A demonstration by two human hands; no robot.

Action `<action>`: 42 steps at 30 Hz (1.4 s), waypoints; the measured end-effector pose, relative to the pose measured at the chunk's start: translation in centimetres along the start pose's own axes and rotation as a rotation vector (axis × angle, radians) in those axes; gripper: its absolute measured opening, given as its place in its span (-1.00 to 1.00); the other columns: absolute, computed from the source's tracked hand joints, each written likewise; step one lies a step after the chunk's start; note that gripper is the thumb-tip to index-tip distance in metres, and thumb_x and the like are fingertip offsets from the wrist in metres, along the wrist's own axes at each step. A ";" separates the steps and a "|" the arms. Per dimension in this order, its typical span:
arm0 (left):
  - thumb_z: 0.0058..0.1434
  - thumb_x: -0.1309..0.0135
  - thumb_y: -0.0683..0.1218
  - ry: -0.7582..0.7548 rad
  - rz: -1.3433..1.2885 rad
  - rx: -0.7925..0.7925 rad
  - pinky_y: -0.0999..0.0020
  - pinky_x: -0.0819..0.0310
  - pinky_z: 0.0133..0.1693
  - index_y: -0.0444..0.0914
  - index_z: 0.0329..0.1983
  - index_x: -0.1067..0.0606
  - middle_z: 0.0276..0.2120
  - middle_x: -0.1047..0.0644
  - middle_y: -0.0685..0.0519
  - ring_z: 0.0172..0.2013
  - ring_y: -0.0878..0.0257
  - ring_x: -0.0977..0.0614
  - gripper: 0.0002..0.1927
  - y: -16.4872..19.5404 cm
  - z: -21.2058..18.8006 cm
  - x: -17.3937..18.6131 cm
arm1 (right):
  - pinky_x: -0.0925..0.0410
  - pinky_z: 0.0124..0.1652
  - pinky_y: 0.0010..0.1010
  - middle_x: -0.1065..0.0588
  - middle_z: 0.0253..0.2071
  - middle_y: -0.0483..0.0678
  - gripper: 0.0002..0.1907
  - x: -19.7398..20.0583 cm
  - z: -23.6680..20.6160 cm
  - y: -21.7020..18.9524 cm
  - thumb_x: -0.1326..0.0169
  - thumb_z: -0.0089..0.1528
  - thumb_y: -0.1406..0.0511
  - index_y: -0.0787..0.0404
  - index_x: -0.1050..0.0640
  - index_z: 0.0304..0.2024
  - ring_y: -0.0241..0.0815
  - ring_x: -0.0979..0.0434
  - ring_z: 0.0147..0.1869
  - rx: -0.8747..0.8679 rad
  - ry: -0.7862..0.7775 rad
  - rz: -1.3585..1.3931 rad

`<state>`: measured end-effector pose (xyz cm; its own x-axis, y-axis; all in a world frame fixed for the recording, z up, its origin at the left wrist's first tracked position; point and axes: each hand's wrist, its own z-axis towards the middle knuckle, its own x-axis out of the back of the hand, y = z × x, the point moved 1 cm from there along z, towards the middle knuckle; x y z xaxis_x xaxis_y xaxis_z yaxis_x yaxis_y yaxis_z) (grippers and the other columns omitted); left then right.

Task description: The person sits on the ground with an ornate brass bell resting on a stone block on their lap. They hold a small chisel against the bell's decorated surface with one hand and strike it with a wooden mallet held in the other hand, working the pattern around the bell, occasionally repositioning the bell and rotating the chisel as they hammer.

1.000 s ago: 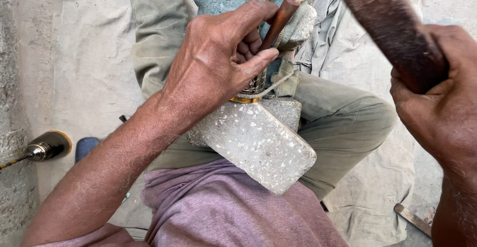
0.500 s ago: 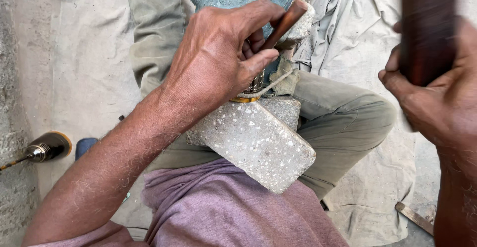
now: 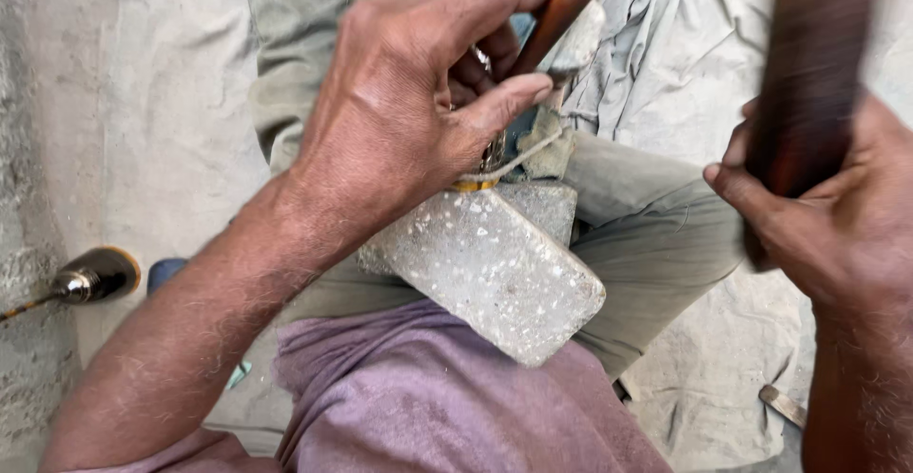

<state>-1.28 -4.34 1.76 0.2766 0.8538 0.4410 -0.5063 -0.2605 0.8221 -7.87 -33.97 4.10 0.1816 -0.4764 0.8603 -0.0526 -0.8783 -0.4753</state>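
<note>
My left hand (image 3: 418,121) is closed around a slim brown-handled tool (image 3: 561,7) held upright over a grey speckled stone block (image 3: 495,269) that rests on my lap. A small gold-coloured piece (image 3: 473,185) shows under my palm at the block's top edge. My right hand (image 3: 837,216) grips a thick dark wooden handle (image 3: 808,74), raised at the right and blurred by motion. What the tool tip touches is hidden by my fingers.
A second grey stone (image 3: 547,202) lies behind the block. Dusty cloth (image 3: 704,387) covers the ground to the right. At the left lies a tool with a rounded wooden handle and metal shaft (image 3: 90,278). A flat metal piece (image 3: 785,405) lies at the lower right.
My right hand has swung the dark wooden handle from a slant to nearly upright. My left hand and the stone block have stayed in place.
</note>
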 end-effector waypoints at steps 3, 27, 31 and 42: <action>0.32 -0.31 -0.19 -0.042 0.043 -0.039 0.39 -0.72 -0.15 -0.18 0.31 -0.43 -0.11 -0.66 0.03 -0.19 0.29 -0.75 -0.48 0.1 -0.5 0.2 | -0.56 -0.24 -0.28 -0.52 -0.35 0.03 -0.52 -0.8 -0.6 0.2 -0.27 0.25 0.43 0.33 -0.34 0.13 -0.18 -0.63 -0.24 -0.012 0.000 0.322; 0.30 -0.33 -0.19 -0.087 -0.011 -0.041 0.36 -0.69 -0.12 -0.17 0.28 -0.43 -0.10 -0.64 0.05 -0.18 0.25 -0.74 -0.49 -0.4 -1.2 1.8 | -0.59 -0.03 -0.20 -0.51 -0.28 0.00 -0.65 -2.2 -3.1 3.6 -0.20 0.40 0.44 0.23 -0.37 0.17 -0.18 -0.62 -0.22 -0.162 0.190 0.880; 0.22 -0.41 -0.15 -0.173 0.067 -0.065 0.31 -0.67 -0.19 -0.13 0.27 -0.51 -0.13 -0.68 0.03 -0.23 0.20 -0.75 -0.44 -1.8 -1.3 2.8 | -0.58 -0.03 -0.06 -0.52 -0.25 0.11 -0.52 -4.0 -4.1 1.9 -0.20 0.24 0.51 0.38 -0.39 0.20 -0.08 -0.63 -0.16 -0.302 0.127 1.069; 0.19 -0.37 -0.18 -0.313 0.009 -0.154 0.14 -0.54 -0.29 -0.20 0.13 -0.53 -0.29 -0.63 -0.03 -0.32 0.07 -0.69 -0.55 -4.3 -1.4 4.9 | -0.55 -0.40 -0.36 -0.52 -0.37 0.04 -0.45 -8.0 -8.4 -4.1 -0.25 0.11 0.56 0.37 -0.38 0.12 -0.20 -0.61 -0.35 -0.271 0.045 0.825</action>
<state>1.09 1.58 -0.11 0.4962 0.6662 0.5567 -0.6207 -0.1762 0.7640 -17.31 -26.92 0.76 -0.0558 -0.9614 0.2693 -0.3834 -0.2284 -0.8949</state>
